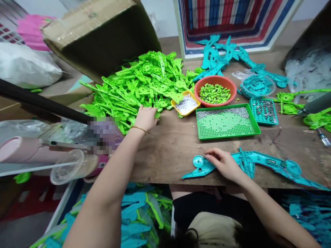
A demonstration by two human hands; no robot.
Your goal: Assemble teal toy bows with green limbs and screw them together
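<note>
My left hand [146, 119] reaches to the near edge of a heap of bright green plastic parts [152, 81]. Its fingers bend down around a green part at the edge, and the fingertips are partly hidden. Thumb and forefinger of my right hand [223, 163] pinch a thin wire [202, 148], whose end pokes out to the left. That hand rests over a long turquoise plastic shell [263, 159] lying open side up along the table's front edge. A round turquoise cap [198, 161] sits at the shell's left part, beside my right fingertips.
Beyond the shell stand a green perforated tray [222, 132] of small metal pieces, an orange bowl [234, 90] of green pieces, a yellow dish [197, 107] and a turquoise tray [269, 120]. A cardboard box [88, 26] tilts behind the heap. A powered screwdriver [314, 103] is at right.
</note>
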